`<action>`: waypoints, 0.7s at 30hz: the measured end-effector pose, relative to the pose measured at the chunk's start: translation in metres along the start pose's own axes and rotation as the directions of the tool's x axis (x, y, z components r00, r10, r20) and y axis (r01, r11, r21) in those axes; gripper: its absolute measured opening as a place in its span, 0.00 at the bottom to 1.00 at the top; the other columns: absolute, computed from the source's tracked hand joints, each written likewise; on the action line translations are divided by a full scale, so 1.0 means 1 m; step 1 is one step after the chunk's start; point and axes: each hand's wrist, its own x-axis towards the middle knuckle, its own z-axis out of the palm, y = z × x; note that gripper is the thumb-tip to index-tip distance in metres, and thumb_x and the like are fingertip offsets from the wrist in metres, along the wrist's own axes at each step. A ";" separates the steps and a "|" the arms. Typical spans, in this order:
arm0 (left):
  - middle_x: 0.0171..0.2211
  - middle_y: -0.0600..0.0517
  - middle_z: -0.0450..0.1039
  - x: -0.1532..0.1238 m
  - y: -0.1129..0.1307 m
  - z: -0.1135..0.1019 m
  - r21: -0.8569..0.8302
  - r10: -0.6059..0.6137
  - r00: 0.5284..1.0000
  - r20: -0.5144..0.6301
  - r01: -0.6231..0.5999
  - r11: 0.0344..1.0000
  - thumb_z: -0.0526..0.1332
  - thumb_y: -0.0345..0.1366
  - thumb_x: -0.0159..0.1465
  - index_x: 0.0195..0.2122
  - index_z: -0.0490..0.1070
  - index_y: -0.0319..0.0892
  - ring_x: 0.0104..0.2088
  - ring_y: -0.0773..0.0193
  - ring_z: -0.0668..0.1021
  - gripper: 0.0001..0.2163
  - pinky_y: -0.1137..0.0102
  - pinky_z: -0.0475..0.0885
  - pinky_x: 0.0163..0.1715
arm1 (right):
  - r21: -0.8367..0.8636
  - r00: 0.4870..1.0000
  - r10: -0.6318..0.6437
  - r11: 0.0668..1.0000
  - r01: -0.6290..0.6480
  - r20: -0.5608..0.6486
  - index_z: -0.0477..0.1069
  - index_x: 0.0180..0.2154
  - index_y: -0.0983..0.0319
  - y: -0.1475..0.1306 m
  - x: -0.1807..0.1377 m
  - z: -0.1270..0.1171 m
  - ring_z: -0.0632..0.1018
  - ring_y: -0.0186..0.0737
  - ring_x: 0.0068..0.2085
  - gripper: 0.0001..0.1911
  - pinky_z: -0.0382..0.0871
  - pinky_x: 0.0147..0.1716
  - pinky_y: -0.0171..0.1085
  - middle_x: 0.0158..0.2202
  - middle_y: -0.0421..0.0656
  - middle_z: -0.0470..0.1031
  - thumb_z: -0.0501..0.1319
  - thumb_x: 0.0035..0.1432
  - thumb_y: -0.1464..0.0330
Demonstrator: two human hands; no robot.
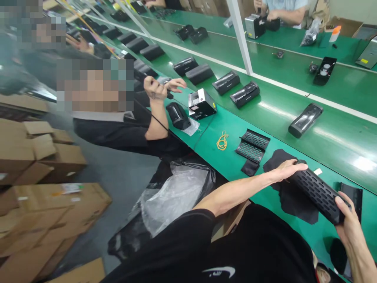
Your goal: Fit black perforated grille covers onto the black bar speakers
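Between my two hands is a long black speaker housing with a slotted grille (316,190), tilted over the green bench. My left hand (290,169) grips its far left end, thumb along the top edge. At the near right end my right hand (347,214) is wrapped around it, thumb on the grille. Black cloth pieces (297,204) lie beneath and to the left of the housing. Loose slotted black grille panels (252,145) rest further left on the bench. Beside my right hand lies another black panel (355,196), partly hidden.
A yellow cord bundle (223,141) lies on the bench. Black speakers (306,120) stand along the green conveyor (273,129). A co-worker (123,129) sits to the left near a boxy device (202,104). Cardboard boxes (50,220) and clear plastic bags (173,196) are lower left.
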 end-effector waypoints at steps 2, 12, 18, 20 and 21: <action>0.68 0.43 0.71 0.001 -0.004 -0.004 -0.072 0.017 0.999 0.047 -0.014 0.997 0.68 0.60 0.59 0.67 0.71 0.47 0.67 0.42 0.73 0.38 0.53 0.68 0.66 | -0.047 0.999 -0.007 0.999 0.009 0.048 0.70 0.62 0.54 0.004 0.002 -0.008 0.78 0.48 0.45 0.48 0.76 0.43 0.45 0.50 0.46 0.76 0.81 0.41 0.50; 0.56 0.44 0.79 0.037 0.012 -0.021 -0.164 0.062 0.996 0.059 -0.052 0.985 0.78 0.56 0.50 0.73 0.63 0.50 0.53 0.50 0.81 0.50 0.58 0.77 0.54 | -0.091 0.991 -0.132 0.987 0.133 0.016 0.74 0.54 0.58 0.016 0.030 -0.006 0.78 0.57 0.52 0.41 0.75 0.52 0.52 0.50 0.48 0.79 0.78 0.41 0.46; 0.50 0.43 0.80 0.084 0.028 -0.040 -0.249 0.186 0.919 -0.349 -0.282 0.927 0.68 0.58 0.62 0.57 0.75 0.45 0.40 0.62 0.81 0.29 0.73 0.75 0.32 | 0.073 0.985 -0.138 0.987 0.146 -0.106 0.70 0.52 0.54 -0.082 0.134 0.007 0.81 0.58 0.49 0.29 0.78 0.44 0.62 0.47 0.48 0.79 0.60 0.57 0.43; 0.40 0.47 0.81 0.084 0.016 -0.057 -0.124 0.228 0.846 -0.483 -0.323 0.938 0.68 0.51 0.63 0.49 0.77 0.42 0.36 0.64 0.81 0.21 0.73 0.74 0.32 | 0.038 0.979 -0.145 0.988 0.152 -0.145 0.70 0.54 0.55 -0.113 0.161 0.002 0.81 0.58 0.49 0.26 0.78 0.43 0.62 0.46 0.50 0.78 0.52 0.65 0.46; 0.38 0.48 0.81 0.080 0.007 -0.068 -0.063 0.236 0.806 -0.542 -0.320 0.945 0.67 0.48 0.64 0.47 0.77 0.41 0.35 0.64 0.80 0.17 0.72 0.74 0.34 | -0.013 0.972 -0.170 0.985 0.170 -0.160 0.70 0.57 0.55 -0.123 0.168 -0.001 0.80 0.57 0.49 0.26 0.78 0.44 0.61 0.48 0.51 0.78 0.50 0.68 0.47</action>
